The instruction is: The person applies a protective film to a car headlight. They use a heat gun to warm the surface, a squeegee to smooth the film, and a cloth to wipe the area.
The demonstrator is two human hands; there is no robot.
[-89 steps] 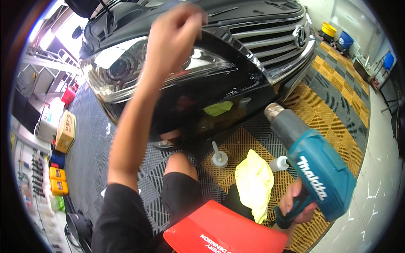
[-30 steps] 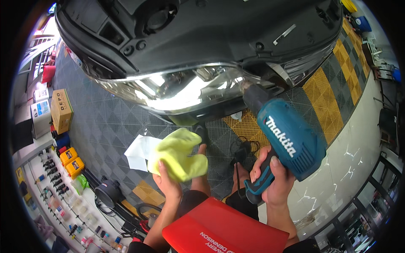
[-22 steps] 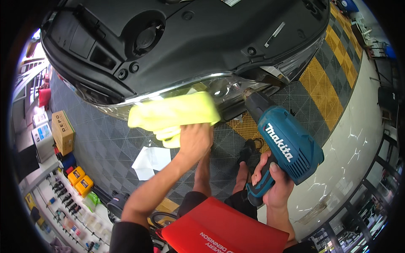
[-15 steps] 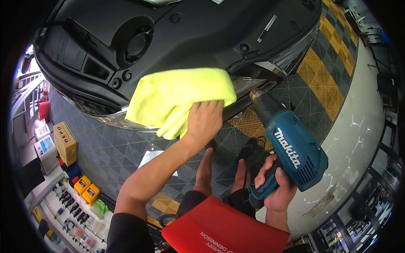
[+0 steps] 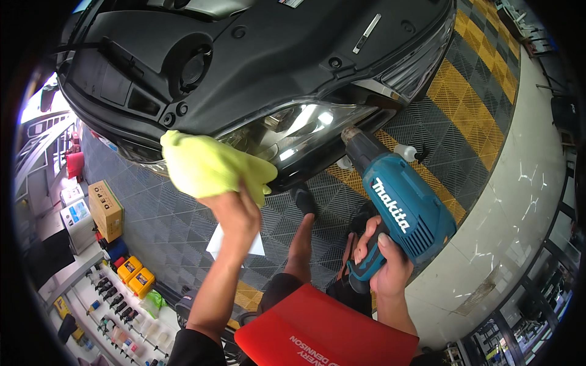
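Note:
Bunched in my left hand [image 5: 235, 210] is a bright yellow-green microfibre cloth [image 5: 210, 165], somewhat blurred. It lies over the front edge of a dark car, left of the headlight [image 5: 299, 131]. My right hand [image 5: 387, 259] grips the handle of a teal heat gun [image 5: 409, 204]. Its metal nozzle points up and left, close to the headlight's outer end and apart from it. The headlight's clear lens is uncovered and shows bright reflections.
A snap-off knife [image 5: 367, 33] lies on the black engine-bay cover [image 5: 268, 55]. White bottles [image 5: 405, 152] stand on the grey and yellow tiled floor beside the heat gun. White paper [image 5: 235, 244], a cardboard box [image 5: 105, 210] and yellow cases [image 5: 135, 274] are at left. A red panel [image 5: 326, 329] hangs before me.
My left hand has moved left with the cloth, which has bunched up and uncovered the headlight. The heat gun has shifted slightly left in my right hand.

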